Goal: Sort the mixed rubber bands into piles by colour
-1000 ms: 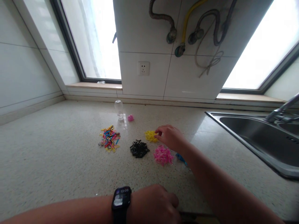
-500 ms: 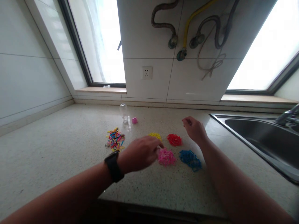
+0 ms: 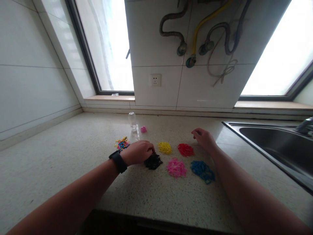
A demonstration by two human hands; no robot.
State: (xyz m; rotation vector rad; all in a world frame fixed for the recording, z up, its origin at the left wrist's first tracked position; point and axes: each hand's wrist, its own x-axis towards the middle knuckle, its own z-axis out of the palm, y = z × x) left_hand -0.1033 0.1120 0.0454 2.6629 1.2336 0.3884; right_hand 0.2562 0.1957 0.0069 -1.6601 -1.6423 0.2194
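My left hand, with a black watch on its wrist, is closed at the upper left edge of a pile of black rubber bands. Its fingertips point down, and whatever they pinch is hidden. A mixed-colour heap of small rubber bands lies partly behind this hand. My right hand rests over the counter behind the blue rubber bands, fingers curled together; anything in them is too small to make out. Between the hands lie piles of yellow rubber bands, red rubber bands and pink rubber bands.
A clear plastic bottle stands at the back of the speckled counter, with a small pink object, perhaps its cap, beside it. At the right is a steel sink. A tiled wall with hoses rises behind.
My left hand has moved left from the pink pile to the black pile, which it had covered. My right hand stays nearly where it was. The view has shifted slightly.
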